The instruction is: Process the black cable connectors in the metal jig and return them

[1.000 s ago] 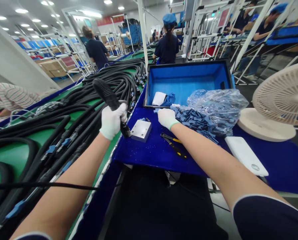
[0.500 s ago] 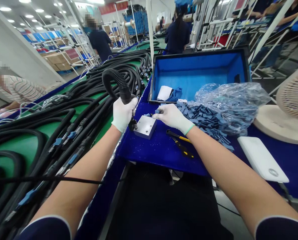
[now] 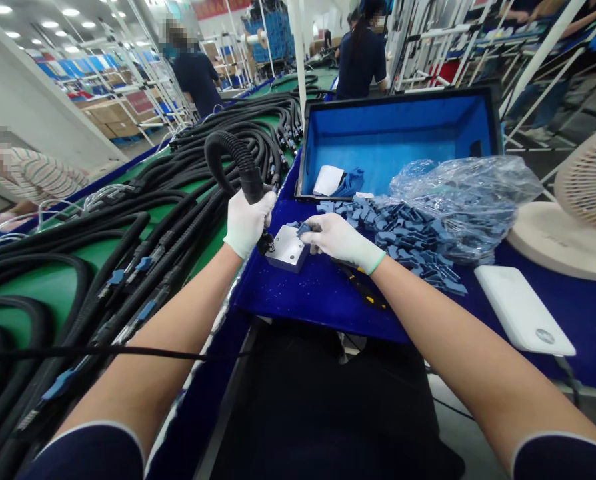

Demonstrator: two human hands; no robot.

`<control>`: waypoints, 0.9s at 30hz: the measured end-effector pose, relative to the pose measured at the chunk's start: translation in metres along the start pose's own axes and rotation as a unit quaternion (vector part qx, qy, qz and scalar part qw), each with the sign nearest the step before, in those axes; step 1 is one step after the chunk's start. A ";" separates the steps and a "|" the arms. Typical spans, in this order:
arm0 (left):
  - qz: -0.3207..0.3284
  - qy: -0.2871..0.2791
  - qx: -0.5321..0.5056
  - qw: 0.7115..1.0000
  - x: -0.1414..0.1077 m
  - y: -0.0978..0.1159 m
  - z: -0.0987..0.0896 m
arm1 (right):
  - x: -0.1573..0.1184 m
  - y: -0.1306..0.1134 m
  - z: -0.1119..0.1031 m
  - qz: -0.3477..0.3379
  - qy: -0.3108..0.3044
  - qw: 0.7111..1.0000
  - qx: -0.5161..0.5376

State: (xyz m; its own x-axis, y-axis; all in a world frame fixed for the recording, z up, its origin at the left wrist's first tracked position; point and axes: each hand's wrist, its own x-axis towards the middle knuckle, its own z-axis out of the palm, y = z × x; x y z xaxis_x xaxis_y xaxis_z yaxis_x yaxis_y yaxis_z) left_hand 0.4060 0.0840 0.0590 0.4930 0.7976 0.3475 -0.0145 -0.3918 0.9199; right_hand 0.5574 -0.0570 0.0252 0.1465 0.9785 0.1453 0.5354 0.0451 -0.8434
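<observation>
White-gloved, my left hand (image 3: 247, 219) is wrapped round the end of a black corrugated hose (image 3: 248, 175), which curves up and back above it. The hose's lower end comes out beneath the fingers, beside a silver metal block (image 3: 287, 249) on the blue table. My right hand (image 3: 341, 239), also gloved, pinches a small blue clip (image 3: 304, 229) at the block's upper right edge. Many similar blue clips (image 3: 408, 233) lie in a pile right of that hand. Pliers with black and yellow handles (image 3: 368, 291) lie partly under the right wrist.
Behind the pile stands a blue crate (image 3: 388, 143) with a black rim. Clear plastic wrap (image 3: 473, 200), a white power bank (image 3: 524, 310) and a beige fan (image 3: 588, 193) are on the right. Black hoses (image 3: 143, 193) cover the green belt at left. Several people are beyond.
My right hand has moved slightly left and down, bringing the blue clip to the metal block's edge. My left hand still holds the hose. The camera view has shifted slightly.
</observation>
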 end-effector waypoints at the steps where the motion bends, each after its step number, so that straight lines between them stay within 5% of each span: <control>1: 0.021 0.013 0.018 1.000 -0.002 -0.001 0.002 | 0.001 -0.003 0.001 -0.003 -0.003 1.000 0.007; 4: 0.046 0.023 0.048 0.998 -0.003 -0.003 0.003 | 0.011 -0.013 0.009 -0.033 0.001 0.999 -0.017; 9: 0.047 -0.035 0.041 0.997 0.006 -0.006 -0.008 | 0.038 -0.021 0.025 -0.077 0.002 0.994 -0.084; 21: 0.015 -0.090 -0.064 0.994 0.008 -0.013 -0.012 | 0.070 -0.004 0.039 -0.022 -0.049 0.998 -0.013; 24: 0.004 -0.065 -0.105 0.992 -0.006 -0.005 -0.043 | 0.058 -0.007 0.038 -0.026 -0.048 0.998 -0.044; 27: -0.072 -0.007 -0.093 0.993 -0.048 0.002 -0.120 | 0.044 -0.006 0.035 -0.053 -0.054 0.995 -0.059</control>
State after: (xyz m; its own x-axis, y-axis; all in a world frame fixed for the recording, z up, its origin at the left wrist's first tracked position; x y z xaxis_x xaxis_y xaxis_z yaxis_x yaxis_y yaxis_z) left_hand 0.2780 0.0994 0.0658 0.5138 0.8323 0.2079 -0.1018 -0.1815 0.9781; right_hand 0.5320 -0.0071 0.0187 -0.0025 0.9858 0.1678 0.6386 0.1307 -0.7583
